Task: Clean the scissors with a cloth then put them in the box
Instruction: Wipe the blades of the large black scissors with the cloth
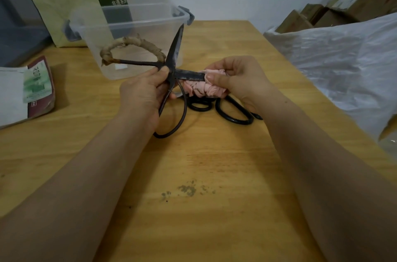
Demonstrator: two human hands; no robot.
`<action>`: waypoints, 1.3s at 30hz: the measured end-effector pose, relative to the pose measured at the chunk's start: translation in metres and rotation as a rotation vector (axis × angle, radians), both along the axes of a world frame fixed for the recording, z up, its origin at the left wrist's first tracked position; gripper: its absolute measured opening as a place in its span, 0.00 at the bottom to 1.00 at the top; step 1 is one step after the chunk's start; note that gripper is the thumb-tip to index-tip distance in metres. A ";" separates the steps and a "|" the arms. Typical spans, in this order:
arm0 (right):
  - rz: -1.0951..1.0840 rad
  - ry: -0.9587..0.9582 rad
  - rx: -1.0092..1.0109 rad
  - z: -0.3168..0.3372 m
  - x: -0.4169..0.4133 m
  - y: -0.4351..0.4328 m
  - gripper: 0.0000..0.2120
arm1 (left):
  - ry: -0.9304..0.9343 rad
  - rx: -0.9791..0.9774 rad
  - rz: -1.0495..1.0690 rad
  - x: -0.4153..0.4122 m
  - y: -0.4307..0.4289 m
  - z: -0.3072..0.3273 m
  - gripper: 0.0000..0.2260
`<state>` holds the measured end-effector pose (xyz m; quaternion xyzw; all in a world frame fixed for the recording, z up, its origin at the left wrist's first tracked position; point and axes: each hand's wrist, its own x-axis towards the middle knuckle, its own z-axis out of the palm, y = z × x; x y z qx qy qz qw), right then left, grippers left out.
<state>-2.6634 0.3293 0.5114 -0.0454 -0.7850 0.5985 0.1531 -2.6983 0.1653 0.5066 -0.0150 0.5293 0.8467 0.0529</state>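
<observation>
Pink cloth [204, 90] bunched in the right hand [242, 77], pinched round one blade of the opened scissors [175, 51]; left hand [141, 92] grips them at the pivot. Clear box [137, 25] sits just beyond both hands on the counter [214, 165].
</observation>
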 end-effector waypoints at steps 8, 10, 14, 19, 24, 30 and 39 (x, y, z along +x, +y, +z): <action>-0.192 0.049 -0.274 -0.003 -0.006 0.001 0.03 | -0.016 -0.021 -0.008 0.003 0.005 0.002 0.13; -0.222 0.058 -0.267 -0.005 -0.007 0.002 0.03 | 0.008 -0.070 -0.012 0.004 0.006 0.001 0.13; -0.414 0.107 -0.087 -0.012 -0.007 0.017 0.04 | 0.055 -0.167 -0.012 0.003 0.002 0.001 0.11; -0.329 0.179 0.089 -0.004 -0.004 0.007 0.07 | 0.090 -0.245 -0.035 0.003 -0.002 0.000 0.10; -0.069 0.060 0.193 -0.004 -0.001 -0.012 0.09 | 0.075 -0.250 -0.009 0.006 0.003 -0.004 0.10; -0.061 -0.003 0.092 -0.005 -0.001 -0.005 0.08 | 0.063 -0.184 -0.119 0.011 0.002 -0.001 0.05; -0.004 -0.064 -0.074 0.004 -0.001 -0.002 0.06 | 0.136 -0.163 -0.155 0.011 0.005 -0.004 0.05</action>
